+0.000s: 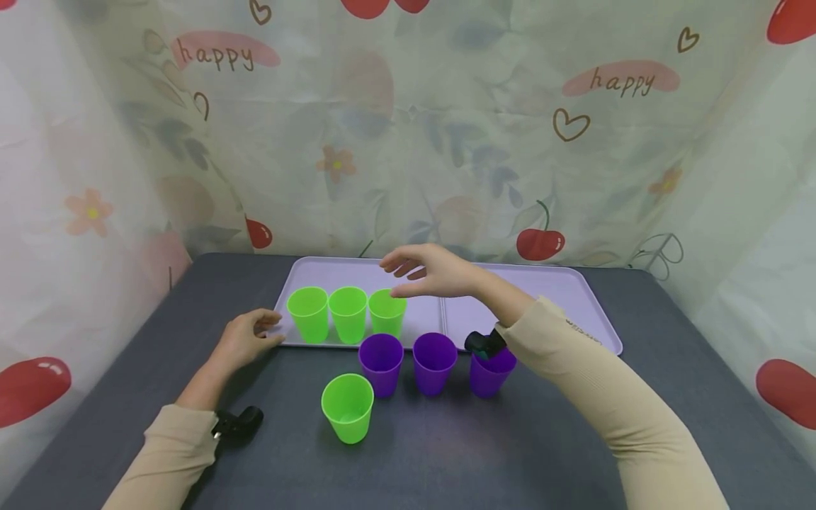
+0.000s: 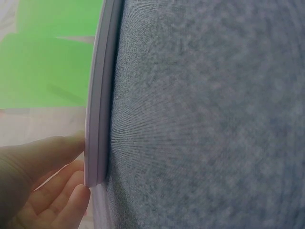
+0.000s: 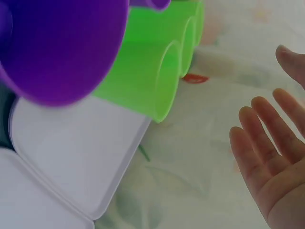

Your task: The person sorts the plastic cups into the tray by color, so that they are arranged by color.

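Observation:
My left hand (image 1: 245,338) is at the left front corner of a lilac tray (image 1: 523,297), its thumb and curled fingers holding the rim. My right hand (image 1: 436,273) hovers above the tray with fingers spread and holds nothing; in the right wrist view its palm (image 3: 281,181) is bare. Just below it stands a green cup (image 1: 386,322), partly hidden by the thumb. Two more green cups, the left one (image 1: 309,319) and the middle one (image 1: 348,319), stand beside it in a row in the tray's left compartment.
Three purple cups stand along the tray's front edge: left (image 1: 381,368), middle (image 1: 434,368) and right (image 1: 487,375), the last partly behind the right wrist camera. Nearer stands another green cup (image 1: 348,414) on the dark table (image 1: 446,460). A printed curtain (image 1: 414,142) surrounds the table.

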Motion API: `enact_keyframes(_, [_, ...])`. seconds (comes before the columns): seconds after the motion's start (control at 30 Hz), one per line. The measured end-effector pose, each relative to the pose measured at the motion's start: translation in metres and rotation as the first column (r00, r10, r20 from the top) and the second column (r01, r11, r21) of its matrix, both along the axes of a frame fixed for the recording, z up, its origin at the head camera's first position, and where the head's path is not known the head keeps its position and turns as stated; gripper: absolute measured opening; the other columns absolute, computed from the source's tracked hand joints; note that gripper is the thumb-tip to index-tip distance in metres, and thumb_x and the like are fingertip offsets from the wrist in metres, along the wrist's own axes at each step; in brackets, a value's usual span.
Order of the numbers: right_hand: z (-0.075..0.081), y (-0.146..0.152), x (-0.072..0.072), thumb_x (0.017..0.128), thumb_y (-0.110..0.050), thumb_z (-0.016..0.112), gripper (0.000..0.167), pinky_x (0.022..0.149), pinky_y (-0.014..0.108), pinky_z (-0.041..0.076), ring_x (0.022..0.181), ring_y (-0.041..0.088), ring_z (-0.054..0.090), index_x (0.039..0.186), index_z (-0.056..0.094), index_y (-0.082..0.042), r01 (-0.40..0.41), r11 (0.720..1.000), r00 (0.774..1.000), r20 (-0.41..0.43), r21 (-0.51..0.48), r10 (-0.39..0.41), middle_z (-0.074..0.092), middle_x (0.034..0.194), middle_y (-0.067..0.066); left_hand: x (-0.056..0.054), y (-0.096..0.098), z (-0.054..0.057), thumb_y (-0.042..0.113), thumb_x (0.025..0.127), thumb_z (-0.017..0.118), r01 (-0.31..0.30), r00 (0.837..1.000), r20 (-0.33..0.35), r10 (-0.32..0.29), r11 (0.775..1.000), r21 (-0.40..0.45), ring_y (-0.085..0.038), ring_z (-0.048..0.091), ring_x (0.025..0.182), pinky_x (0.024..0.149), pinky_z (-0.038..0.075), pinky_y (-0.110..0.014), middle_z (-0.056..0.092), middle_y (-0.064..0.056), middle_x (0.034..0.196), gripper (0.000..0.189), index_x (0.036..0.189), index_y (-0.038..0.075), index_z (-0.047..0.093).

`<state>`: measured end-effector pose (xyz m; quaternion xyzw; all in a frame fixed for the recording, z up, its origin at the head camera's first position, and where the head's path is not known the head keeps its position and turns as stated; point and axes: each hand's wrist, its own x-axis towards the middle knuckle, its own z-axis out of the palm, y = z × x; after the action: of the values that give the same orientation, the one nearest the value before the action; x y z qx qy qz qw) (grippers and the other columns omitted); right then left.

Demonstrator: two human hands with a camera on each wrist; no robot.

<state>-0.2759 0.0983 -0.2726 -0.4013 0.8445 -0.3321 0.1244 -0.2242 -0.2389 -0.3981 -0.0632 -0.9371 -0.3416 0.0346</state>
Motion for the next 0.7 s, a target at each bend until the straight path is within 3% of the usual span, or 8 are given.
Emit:
enact_keyframes(0.3, [-0.001, 0.006, 0.031, 0.082, -0.013, 0.07, 0.044, 0.098, 0.039, 0.05, 0.116, 0.03, 0.058, 0.124, 0.055, -0.005, -0.041, 0.995, 0.999, 0.024, -0.096, 0.043, 0.06, 0.123, 0.013, -0.001, -0.002, -0.001, 0.015, 0.082, 0.07, 0.003, 1.0, -0.003, -0.002, 1.0, 0.017, -0.044, 0.058, 0.105, 0.088, 0.05, -0.052, 0.06, -0.03, 0.114, 0.041, 0.114, -0.008, 0.058])
enact_keyframes(0.33, [-0.002, 0.006, 0.034, 0.083, -0.013, 0.07, 0.044, 0.098, 0.038, 0.05, 0.116, 0.03, 0.057, 0.123, 0.056, -0.005, -0.046, 0.993, 0.999, 0.022, -0.104, 0.049, 0.061, 0.123, 0.013, -0.001, -0.002, -0.002, 0.016, 0.08, 0.072, -0.003, 1.0, -0.026, 0.004, 1.0, 0.018, -0.042, 0.06, 0.102, 0.085, 0.053, -0.047, 0.062, -0.029, 0.111, 0.04, 0.111, -0.007, 0.06])
enact_keyframes(0.5, [-0.013, 0.005, 0.046, 0.082, -0.012, 0.07, 0.043, 0.097, 0.032, 0.051, 0.116, 0.028, 0.058, 0.122, 0.056, -0.005, -0.072, 0.988, 0.997, -0.009, -0.134, 0.072, 0.061, 0.123, 0.012, -0.002, -0.003, -0.004, 0.016, 0.08, 0.071, -0.001, 1.0, -0.031, 0.002, 1.0, 0.028, -0.042, 0.06, 0.102, 0.085, 0.053, -0.047, 0.062, -0.028, 0.111, 0.04, 0.111, -0.007, 0.06])
enact_keyframes(0.7, [-0.028, 0.001, 0.061, 0.081, -0.014, 0.072, 0.044, 0.097, 0.034, 0.051, 0.112, 0.021, 0.061, 0.121, 0.057, -0.004, -0.093, 0.983, 0.994, -0.065, -0.157, 0.083, 0.064, 0.12, 0.01, 0.0, -0.001, 0.0, 0.012, 0.084, 0.067, 0.001, 1.0, -0.002, -0.001, 1.0, 0.007, -0.044, 0.058, 0.107, 0.09, 0.05, -0.052, 0.059, -0.03, 0.116, 0.039, 0.116, -0.008, 0.057])
